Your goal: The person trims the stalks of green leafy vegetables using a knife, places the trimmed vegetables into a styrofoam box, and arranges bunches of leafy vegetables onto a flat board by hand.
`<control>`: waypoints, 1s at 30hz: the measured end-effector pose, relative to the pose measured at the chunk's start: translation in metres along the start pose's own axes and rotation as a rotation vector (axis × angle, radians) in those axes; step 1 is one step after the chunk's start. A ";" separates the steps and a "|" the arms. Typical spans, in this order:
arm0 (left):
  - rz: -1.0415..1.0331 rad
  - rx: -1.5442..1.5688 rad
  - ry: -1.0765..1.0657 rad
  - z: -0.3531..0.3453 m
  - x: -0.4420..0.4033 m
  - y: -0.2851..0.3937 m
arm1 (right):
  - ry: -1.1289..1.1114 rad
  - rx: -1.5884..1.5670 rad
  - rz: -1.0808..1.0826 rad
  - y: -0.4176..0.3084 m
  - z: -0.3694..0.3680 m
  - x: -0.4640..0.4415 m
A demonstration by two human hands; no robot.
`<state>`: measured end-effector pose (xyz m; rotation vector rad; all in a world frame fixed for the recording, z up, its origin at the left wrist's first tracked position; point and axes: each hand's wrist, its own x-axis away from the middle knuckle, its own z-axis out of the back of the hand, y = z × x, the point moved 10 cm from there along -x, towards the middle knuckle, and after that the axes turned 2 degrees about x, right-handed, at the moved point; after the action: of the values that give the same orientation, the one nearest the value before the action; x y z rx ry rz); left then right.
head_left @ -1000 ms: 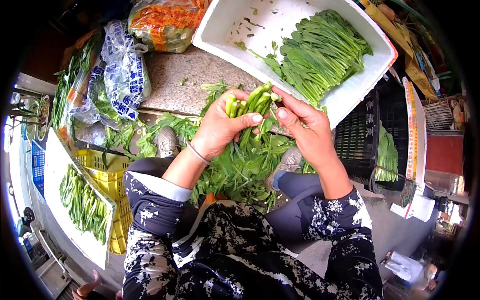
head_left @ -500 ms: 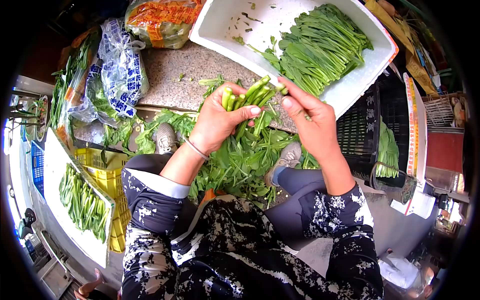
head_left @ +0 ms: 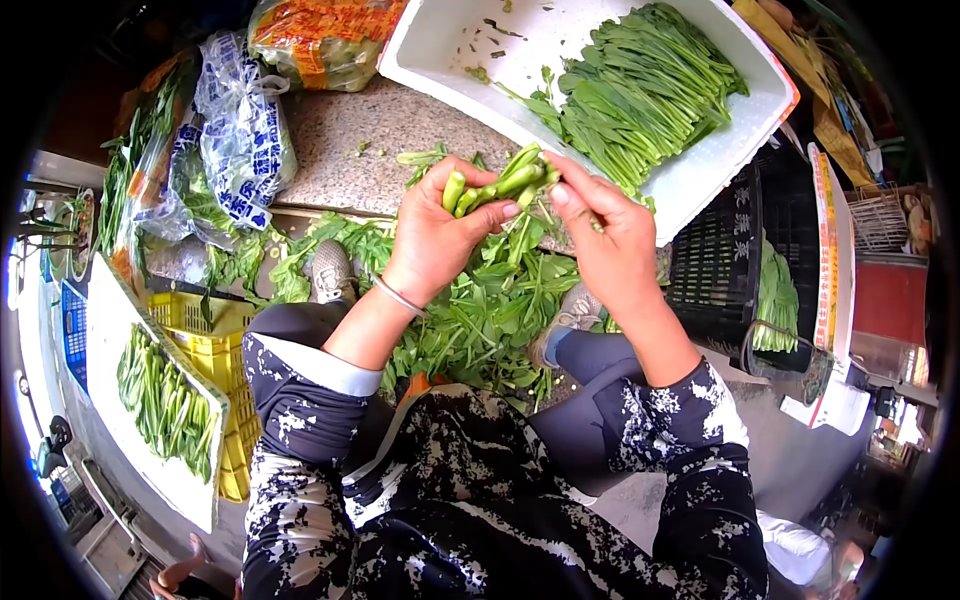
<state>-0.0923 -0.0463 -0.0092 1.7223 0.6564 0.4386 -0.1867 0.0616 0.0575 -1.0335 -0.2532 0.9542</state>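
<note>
From my remote seat, I'm looking down on a grey floor (head_left: 775, 460), with a pinkish speckled stone slab (head_left: 340, 145) raised ahead. On the far side sits a white foam box (head_left: 440, 50), neat leafy green vegetables (head_left: 650, 90) lined up inside it. Just to its right, there's a black slatted plastic crate (head_left: 710, 260). Over on the left, a white foam panel (head_left: 110, 310) carries more trimmed greens (head_left: 165, 410) beside a yellow plastic crate (head_left: 200, 320). Between the shoes, I see a loose green leaf heap (head_left: 490, 320) on the ground. Two clear plastic bags, one printed orange (head_left: 325, 45), one blue (head_left: 245, 130), rest by the slab.

Now the hands: the left hand (head_left: 435, 230) is clenched around a bunch of thick green stems (head_left: 495, 190), held above the heap, cut ends up. The right hand (head_left: 610, 220) pinches at the bunch's upper end, thumb against fingers.
</note>
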 end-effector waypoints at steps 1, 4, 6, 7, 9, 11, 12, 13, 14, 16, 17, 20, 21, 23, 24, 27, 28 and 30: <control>0.008 0.013 0.001 0.000 0.001 0.000 | 0.001 0.001 -0.001 0.002 0.001 -0.002; 0.179 0.151 -0.043 -0.009 0.005 -0.002 | 0.169 0.017 0.078 -0.004 0.026 -0.007; 0.217 0.173 -0.057 -0.009 0.005 -0.001 | -0.097 -0.309 -0.201 0.017 0.002 -0.005; 0.258 0.195 -0.074 -0.011 0.006 -0.004 | -0.096 -0.310 -0.202 0.017 0.002 -0.005; 0.222 0.201 -0.096 -0.013 0.006 -0.008 | -0.157 -0.307 -0.159 0.014 -0.006 -0.003; 0.182 0.207 -0.115 -0.015 0.006 -0.006 | -0.164 -0.326 -0.161 0.016 -0.009 -0.004; 0.196 0.190 -0.120 -0.015 0.007 -0.007 | -0.169 -0.335 -0.161 0.016 -0.009 -0.005; 0.210 0.174 -0.125 -0.016 0.007 -0.008 | -0.173 -0.345 -0.161 0.016 -0.010 -0.006; 0.210 0.174 -0.123 -0.016 0.007 -0.008 | -0.111 -0.218 -0.175 0.020 -0.001 -0.008; 0.233 0.196 -0.102 -0.014 0.007 -0.012 | -0.051 -0.090 -0.188 0.020 0.009 -0.009; 0.232 0.197 -0.100 -0.014 0.007 -0.012 | -0.122 -0.155 -0.244 0.021 0.004 -0.007; 0.216 0.167 -0.073 -0.010 0.007 -0.012 | -0.226 -0.314 -0.158 0.007 -0.012 -0.002; 0.220 0.162 -0.071 -0.010 0.007 -0.012 | -0.257 -0.316 -0.138 0.004 -0.015 -0.001; 0.222 0.160 -0.069 -0.009 0.007 -0.013 | -0.251 -0.323 -0.100 0.001 -0.018 -0.002; 0.219 0.157 -0.078 -0.010 0.007 -0.013 | -0.253 -0.323 -0.100 0.002 -0.018 -0.003; 0.215 0.161 -0.086 -0.009 0.006 -0.015 | -0.255 -0.354 -0.172 0.010 -0.018 -0.003; 0.215 0.167 -0.084 -0.009 0.006 -0.016 | -0.278 -0.349 -0.183 0.010 -0.020 -0.002; 0.222 0.159 -0.091 -0.010 0.006 -0.015 | -0.301 -0.346 -0.198 0.014 -0.023 -0.001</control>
<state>-0.0963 -0.0325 -0.0218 1.9644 0.4454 0.4687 -0.1812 0.0491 0.0345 -1.1506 -0.7785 0.9014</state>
